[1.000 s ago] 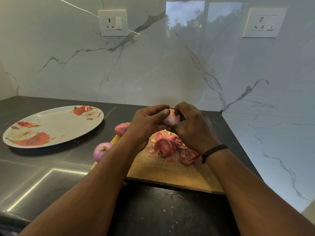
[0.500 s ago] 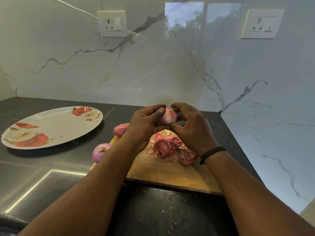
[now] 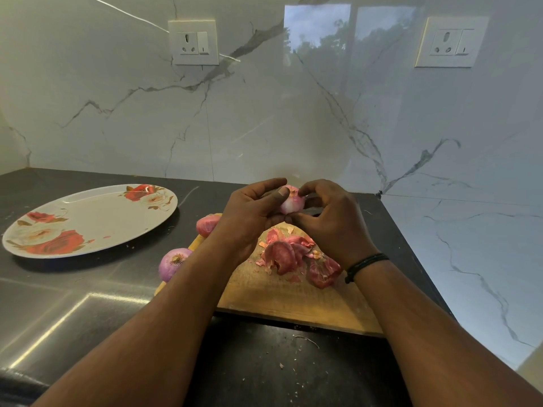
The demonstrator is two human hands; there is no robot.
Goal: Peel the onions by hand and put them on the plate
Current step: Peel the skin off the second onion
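A small, pale, mostly peeled onion [image 3: 291,201] is held above the wooden cutting board [image 3: 293,301]. My left hand [image 3: 249,212] grips it with the thumb on its left side. My right hand [image 3: 329,218] pinches its top right with curled fingers. Loose red onion skins [image 3: 293,254] lie piled on the board under the hands. One unpeeled onion [image 3: 173,262] sits at the board's left edge, and another onion [image 3: 207,224] is partly hidden behind my left wrist. The white plate [image 3: 88,218] with red roses lies at the left, with nothing on it.
The dark countertop [image 3: 88,304] runs to a marble wall behind and on the right. Small peel scraps [image 3: 305,339] lie on the counter in front of the board. Two wall sockets [image 3: 194,42] sit high on the back wall.
The onion has turned slightly between the fingers and both hands have shifted a little. My right fingers now sit nearer the onion's top. Nothing else moved.
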